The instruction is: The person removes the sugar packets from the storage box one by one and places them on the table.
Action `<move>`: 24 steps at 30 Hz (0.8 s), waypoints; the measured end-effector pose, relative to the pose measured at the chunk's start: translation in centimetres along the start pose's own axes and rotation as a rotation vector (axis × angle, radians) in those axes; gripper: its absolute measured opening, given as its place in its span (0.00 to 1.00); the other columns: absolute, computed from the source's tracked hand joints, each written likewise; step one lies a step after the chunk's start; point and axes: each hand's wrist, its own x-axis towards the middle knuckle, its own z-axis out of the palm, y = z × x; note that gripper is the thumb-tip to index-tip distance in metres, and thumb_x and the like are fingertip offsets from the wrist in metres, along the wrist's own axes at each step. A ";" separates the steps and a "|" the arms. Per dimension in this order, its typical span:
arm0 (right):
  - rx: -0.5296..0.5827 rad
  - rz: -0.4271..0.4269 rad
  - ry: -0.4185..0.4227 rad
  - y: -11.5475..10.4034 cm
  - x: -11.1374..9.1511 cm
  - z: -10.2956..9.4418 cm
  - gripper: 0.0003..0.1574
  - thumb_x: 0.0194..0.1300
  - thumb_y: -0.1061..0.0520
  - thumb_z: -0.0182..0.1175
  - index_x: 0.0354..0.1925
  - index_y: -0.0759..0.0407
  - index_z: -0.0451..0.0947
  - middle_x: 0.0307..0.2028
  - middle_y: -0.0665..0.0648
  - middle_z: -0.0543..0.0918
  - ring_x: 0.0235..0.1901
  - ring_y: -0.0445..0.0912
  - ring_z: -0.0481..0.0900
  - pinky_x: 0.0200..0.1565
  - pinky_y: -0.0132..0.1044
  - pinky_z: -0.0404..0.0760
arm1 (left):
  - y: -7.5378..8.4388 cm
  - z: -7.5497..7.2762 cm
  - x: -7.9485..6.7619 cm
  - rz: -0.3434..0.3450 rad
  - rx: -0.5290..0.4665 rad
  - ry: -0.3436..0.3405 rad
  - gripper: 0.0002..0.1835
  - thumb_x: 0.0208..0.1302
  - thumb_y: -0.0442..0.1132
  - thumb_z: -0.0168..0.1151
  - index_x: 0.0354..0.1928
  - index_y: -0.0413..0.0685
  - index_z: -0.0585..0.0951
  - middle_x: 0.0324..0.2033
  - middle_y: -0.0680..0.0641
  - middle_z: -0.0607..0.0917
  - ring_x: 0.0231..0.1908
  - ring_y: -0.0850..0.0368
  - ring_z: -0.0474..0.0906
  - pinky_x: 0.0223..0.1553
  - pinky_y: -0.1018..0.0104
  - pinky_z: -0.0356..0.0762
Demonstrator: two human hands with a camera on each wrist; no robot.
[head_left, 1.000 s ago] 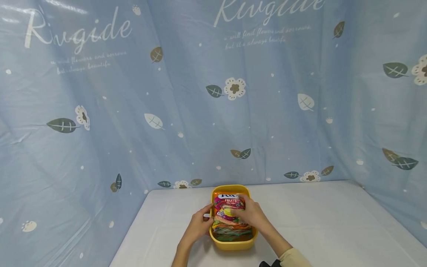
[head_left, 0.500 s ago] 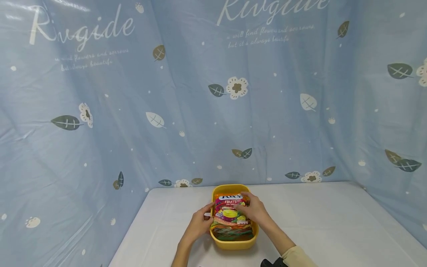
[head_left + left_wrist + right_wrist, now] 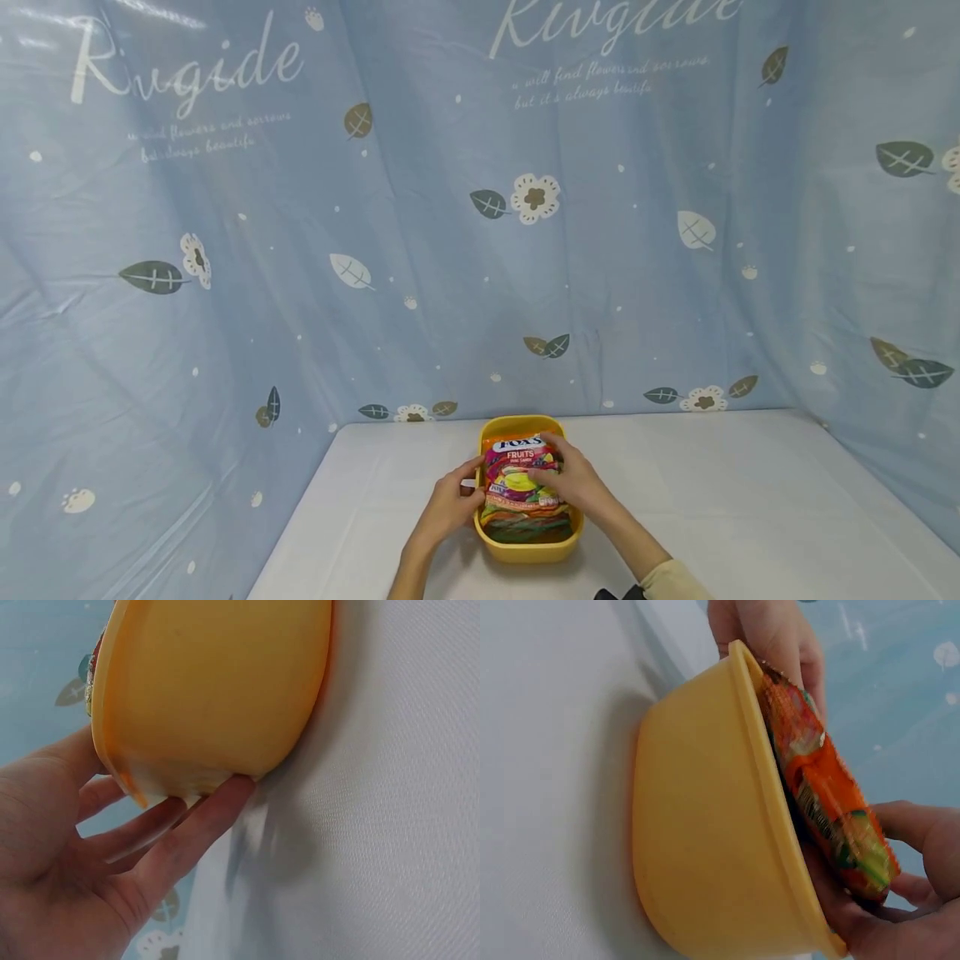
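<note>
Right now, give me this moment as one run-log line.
left hand: grips side of yellow container | right hand: pinches FOX'S candy bag | bag: in container, partly above rim | container: upright on white table

A blue curtain (image 3: pixel 427 208) lettered in white hangs behind; a white tabletop (image 3: pixel 735 483) lies before it.

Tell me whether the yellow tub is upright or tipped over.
The tub is upright: the head view looks into its open top, and the right wrist view shows its base on the white table.
</note>
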 end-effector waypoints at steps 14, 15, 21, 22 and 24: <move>0.196 0.103 -0.087 0.9 0.6 -0.4 0.45 0.60 0.47 0.69 0.71 0.52 0.64 0.63 0.68 0.74 0.57 0.59 0.78 0.54 0.54 0.84 | -0.1 -0.3 0.1 -0.011 -0.009 -0.014 0.31 0.65 0.33 0.59 0.71 0.51 0.68 0.58 0.34 0.75 0.44 0.52 0.83 0.24 0.62 0.87; 0.216 0.112 -0.091 1.0 0.6 -0.5 0.45 0.59 0.47 0.70 0.71 0.52 0.65 0.63 0.68 0.75 0.57 0.58 0.78 0.53 0.53 0.85 | -0.1 -0.4 0.1 -0.013 -0.011 -0.017 0.31 0.66 0.34 0.59 0.71 0.52 0.68 0.58 0.35 0.75 0.44 0.52 0.83 0.24 0.62 0.88; 0.324 0.145 -0.100 1.0 0.5 -0.8 0.44 0.59 0.48 0.70 0.70 0.51 0.66 0.64 0.67 0.74 0.52 0.53 0.80 0.46 0.48 0.88 | -0.2 -0.5 0.0 -0.025 -0.030 -0.020 0.28 0.69 0.37 0.58 0.71 0.55 0.69 0.59 0.35 0.74 0.45 0.51 0.83 0.25 0.60 0.88; 0.338 0.151 -0.098 0.9 0.5 -0.8 0.43 0.59 0.48 0.70 0.70 0.51 0.67 0.64 0.67 0.73 0.50 0.52 0.81 0.44 0.47 0.89 | -0.2 -0.6 0.0 -0.026 -0.034 -0.020 0.28 0.69 0.37 0.58 0.71 0.54 0.69 0.59 0.35 0.74 0.45 0.51 0.83 0.25 0.60 0.88; 0.361 0.160 -0.092 0.8 0.4 -0.8 0.43 0.59 0.48 0.70 0.69 0.50 0.67 0.63 0.66 0.74 0.47 0.51 0.81 0.41 0.45 0.89 | -0.2 -0.6 0.0 -0.025 -0.039 -0.021 0.28 0.69 0.38 0.58 0.71 0.54 0.69 0.60 0.34 0.74 0.46 0.50 0.83 0.25 0.59 0.88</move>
